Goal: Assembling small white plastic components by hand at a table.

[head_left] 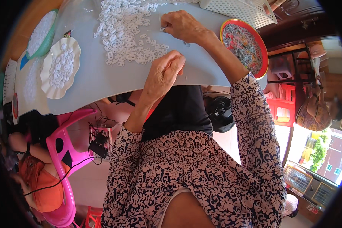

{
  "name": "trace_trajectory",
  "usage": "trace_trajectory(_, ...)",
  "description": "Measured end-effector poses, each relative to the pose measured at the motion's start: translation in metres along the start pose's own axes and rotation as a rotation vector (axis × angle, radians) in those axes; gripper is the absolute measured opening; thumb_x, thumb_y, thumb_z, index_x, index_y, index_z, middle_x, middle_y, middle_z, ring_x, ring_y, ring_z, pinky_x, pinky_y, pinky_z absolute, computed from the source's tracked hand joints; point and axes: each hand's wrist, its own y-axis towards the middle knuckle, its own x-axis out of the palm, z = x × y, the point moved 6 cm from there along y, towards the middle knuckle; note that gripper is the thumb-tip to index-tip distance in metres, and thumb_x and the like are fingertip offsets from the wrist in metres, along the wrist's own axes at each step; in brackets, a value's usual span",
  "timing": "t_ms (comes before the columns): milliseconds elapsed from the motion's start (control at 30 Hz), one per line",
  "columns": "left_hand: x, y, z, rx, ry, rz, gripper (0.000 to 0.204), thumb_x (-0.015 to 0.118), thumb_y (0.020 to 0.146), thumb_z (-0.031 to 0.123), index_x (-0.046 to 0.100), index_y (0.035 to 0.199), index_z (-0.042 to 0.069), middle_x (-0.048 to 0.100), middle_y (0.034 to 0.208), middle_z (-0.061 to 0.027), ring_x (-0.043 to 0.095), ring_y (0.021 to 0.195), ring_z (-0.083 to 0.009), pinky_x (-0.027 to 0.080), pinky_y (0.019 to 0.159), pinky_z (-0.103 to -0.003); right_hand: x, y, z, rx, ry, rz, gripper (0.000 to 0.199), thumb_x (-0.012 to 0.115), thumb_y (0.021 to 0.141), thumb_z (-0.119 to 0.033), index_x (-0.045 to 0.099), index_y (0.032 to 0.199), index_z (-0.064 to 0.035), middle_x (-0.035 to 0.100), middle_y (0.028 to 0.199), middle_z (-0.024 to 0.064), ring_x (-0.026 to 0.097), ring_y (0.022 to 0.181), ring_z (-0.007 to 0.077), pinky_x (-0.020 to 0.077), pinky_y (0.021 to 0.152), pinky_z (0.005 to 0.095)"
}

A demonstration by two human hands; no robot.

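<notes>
My left hand (164,74) is closed at the table's near edge, thumb pressed over curled fingers. What it holds, if anything, is hidden. Farther off and to the right, my right hand (184,26) is bent over the tabletop with its fingers pinched together. A tiny piece shows at its fingertips, too small to name. Left of both hands lies a spread of small white plastic pieces (121,34) with holes in them. Right of my right forearm stands a red, yellow-rimmed bowl (266,57) full of small greyish metal-looking bits.
On the table's left are a cream scalloped dish (45,81) of white pieces and a green bowl (49,40) of whitish bits. A white perforated basket (239,11) stands at the back right. Below left is a pink chair (66,182) beside a person in orange (45,182).
</notes>
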Motion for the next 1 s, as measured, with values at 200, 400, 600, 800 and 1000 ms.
trace_trajectory(200,-0.002,0.002,-0.002,0.048,0.019,0.006,0.025,0.048,0.093,0.021,0.051,0.079,0.001,0.047,0.063,0.0002,0.04,0.06,-0.0074,0.035,0.056,-0.022,-0.001,0.0,-0.001,-0.015,0.079,-0.045,0.012,0.063,0.072,-0.008,0.06,0.081,-0.0015,0.061,0.068,0.0131,0.06,0.062,0.0271,0.0476,0.06,0.0346)
trace_trajectory(400,-0.018,0.006,-0.007,0.042,-0.228,0.153,0.023,0.048,0.093,0.021,0.055,0.082,0.002,0.053,0.066,-0.0021,0.05,0.066,-0.009,0.04,0.062,-0.022,-0.027,-0.03,-0.011,0.132,0.319,-0.033,0.013,0.066,0.077,-0.012,0.063,0.084,-0.0013,0.063,0.07,0.0071,0.057,0.062,0.0127,0.0464,0.059,0.0269)
trace_trajectory(600,-0.027,0.014,-0.004,0.097,-0.104,0.277,0.018,0.055,0.09,0.018,0.058,0.09,0.001,0.059,0.07,-0.0039,0.054,0.069,-0.0096,0.043,0.066,-0.024,-0.03,-0.058,-0.013,0.209,0.695,-0.111,0.018,0.065,0.085,-0.019,0.064,0.085,-0.0006,0.06,0.074,-0.0013,0.051,0.069,0.0058,0.0432,0.064,0.021)
trace_trajectory(800,-0.02,0.017,-0.006,0.077,-0.132,0.183,0.02,0.056,0.089,0.018,0.061,0.094,0.0,0.063,0.076,-0.006,0.059,0.069,-0.0116,0.046,0.069,-0.025,-0.026,-0.078,-0.013,0.261,0.841,-0.085,0.022,0.062,0.088,-0.022,0.066,0.092,-0.001,0.062,0.076,0.0,0.049,0.067,0.0065,0.0426,0.063,0.0207)
trace_trajectory(1000,-0.014,0.015,-0.001,0.087,-0.079,0.167,0.019,0.056,0.089,0.018,0.061,0.093,0.0,0.063,0.075,-0.006,0.059,0.069,-0.0116,0.046,0.068,-0.025,-0.029,-0.087,-0.017,0.251,0.839,0.031,0.024,0.061,0.089,-0.023,0.066,0.093,-0.0002,0.061,0.075,-0.0003,0.049,0.067,0.0062,0.0423,0.061,0.0202)
